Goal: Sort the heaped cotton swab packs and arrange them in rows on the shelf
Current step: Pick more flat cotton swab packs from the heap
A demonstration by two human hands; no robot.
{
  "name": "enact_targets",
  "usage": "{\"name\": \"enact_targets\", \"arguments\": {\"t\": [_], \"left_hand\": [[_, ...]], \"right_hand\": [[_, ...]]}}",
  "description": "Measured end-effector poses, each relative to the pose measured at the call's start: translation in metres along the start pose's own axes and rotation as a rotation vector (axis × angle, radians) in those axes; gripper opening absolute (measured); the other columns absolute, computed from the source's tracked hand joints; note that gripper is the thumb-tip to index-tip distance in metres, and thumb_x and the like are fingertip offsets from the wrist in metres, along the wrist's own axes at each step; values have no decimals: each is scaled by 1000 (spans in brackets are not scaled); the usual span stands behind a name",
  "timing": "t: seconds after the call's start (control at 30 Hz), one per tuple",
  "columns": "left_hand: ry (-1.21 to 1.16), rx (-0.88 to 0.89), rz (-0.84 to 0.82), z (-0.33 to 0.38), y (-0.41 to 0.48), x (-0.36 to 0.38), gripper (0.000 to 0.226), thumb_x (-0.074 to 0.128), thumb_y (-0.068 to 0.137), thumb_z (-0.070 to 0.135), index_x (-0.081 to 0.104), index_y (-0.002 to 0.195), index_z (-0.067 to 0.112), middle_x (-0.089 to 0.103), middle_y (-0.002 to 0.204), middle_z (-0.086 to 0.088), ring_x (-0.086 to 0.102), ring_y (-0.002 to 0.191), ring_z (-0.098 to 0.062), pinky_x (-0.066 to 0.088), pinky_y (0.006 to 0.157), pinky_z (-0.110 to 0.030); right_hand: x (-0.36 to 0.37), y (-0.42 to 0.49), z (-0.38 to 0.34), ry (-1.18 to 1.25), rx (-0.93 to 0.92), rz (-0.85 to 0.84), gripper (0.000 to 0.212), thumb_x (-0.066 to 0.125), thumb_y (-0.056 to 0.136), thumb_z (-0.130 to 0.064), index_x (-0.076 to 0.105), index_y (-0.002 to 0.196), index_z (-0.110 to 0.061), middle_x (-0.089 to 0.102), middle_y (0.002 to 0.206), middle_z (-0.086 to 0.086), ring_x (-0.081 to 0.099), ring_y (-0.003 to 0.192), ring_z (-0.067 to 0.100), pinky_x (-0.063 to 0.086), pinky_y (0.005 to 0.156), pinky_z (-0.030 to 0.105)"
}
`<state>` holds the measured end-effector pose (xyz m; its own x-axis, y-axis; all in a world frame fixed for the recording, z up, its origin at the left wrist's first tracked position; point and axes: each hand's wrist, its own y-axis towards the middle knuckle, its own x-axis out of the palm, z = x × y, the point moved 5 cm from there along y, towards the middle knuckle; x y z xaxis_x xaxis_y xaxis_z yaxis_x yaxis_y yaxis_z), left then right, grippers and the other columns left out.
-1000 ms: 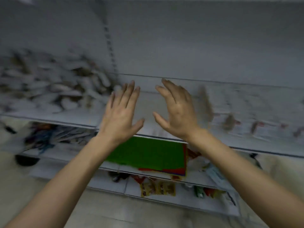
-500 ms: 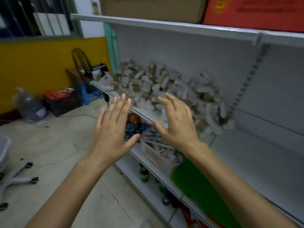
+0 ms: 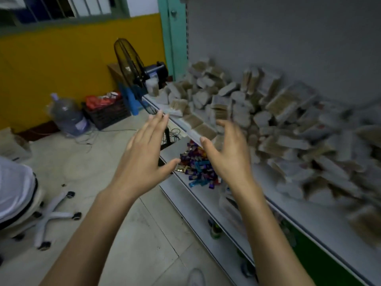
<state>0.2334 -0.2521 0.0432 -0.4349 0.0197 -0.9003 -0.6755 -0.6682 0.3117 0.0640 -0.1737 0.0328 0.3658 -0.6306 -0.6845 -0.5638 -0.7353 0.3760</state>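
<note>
Fingers spread and empty, the left hand (image 3: 142,159) and right hand (image 3: 228,155) hover before the heap of cotton swab packs (image 3: 257,112); lifting from its near edge should avoid slides.

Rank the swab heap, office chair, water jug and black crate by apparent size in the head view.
1. swab heap
2. chair, though it sits nearer the camera, which inflates it
3. jug and crate: these look about alike, so not ranked
</note>
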Motion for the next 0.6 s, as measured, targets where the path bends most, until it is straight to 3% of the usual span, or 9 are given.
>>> {"name": "enact_targets", "arguments": {"t": [0.23,0.33,0.43,0.6], "left_hand": [[-88,12,-51,-63,38,37,92,64,86,48,6,154,26,-4,158,16,-4,144,0,8,116,-28],[-242,-29,42,-89,64,44,82,67,87,39,21,153,24,19,158,10,16,142,-1,18,114,-21],[-442,-129,247,-124,98,46,60,69,88,27,43,142,20,52,138,6,47,124,-4,35,100,-12],[-538,-49,200,-174,179,73,47,64,88,33,56,132,20,61,123,9,56,112,-3,43,94,-17]], "right_hand": [[59,36,2,14,17,-103,52,62,86,-38,49,131,-13,53,126,7,49,118,23,43,95,41],[81,50,5,27,48,-105,50,64,87,-35,51,129,-11,55,123,8,51,114,23,44,93,39],[100,74,4,69,58,-53,41,63,87,-33,55,122,-13,59,112,2,55,104,19,48,85,37],[147,148,-14,47,73,20,33,63,89,-28,55,120,-20,46,103,-18,41,95,-5,34,72,15]]}}
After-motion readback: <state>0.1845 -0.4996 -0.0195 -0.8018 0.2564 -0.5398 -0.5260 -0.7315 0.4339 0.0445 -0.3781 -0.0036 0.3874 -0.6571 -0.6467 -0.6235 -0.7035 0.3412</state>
